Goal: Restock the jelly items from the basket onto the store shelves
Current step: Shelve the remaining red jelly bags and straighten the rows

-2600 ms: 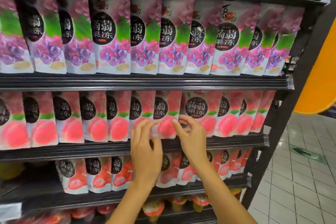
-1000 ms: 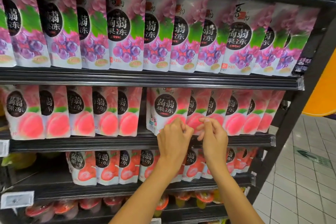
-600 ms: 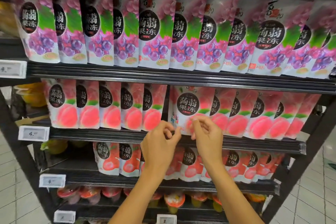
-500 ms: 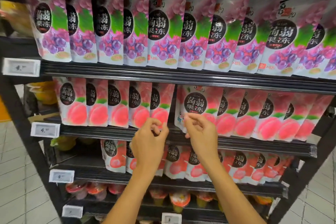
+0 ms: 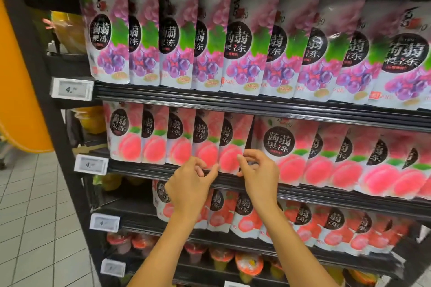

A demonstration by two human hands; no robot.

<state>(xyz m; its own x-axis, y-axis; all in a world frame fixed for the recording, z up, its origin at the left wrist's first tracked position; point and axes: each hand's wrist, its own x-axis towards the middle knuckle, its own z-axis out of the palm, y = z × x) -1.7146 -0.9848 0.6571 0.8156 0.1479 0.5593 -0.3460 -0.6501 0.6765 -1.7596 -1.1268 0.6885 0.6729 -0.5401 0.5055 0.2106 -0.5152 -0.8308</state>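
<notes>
Head view. Both hands work at the rail of the middle shelf, close together but not touching. Left hand and right hand have fingers curled at the bottom edges of the peach jelly pouches standing just above the rail. Pinching or only nudging: cannot tell. Likely squaring the row and closing the dark gap beside the face-on pouch. Grape pouches one shelf above the rail. Red pouches and jelly cups below it. Price tag at its left end. Basket not in view. Nothing blocks the hands.
</notes>
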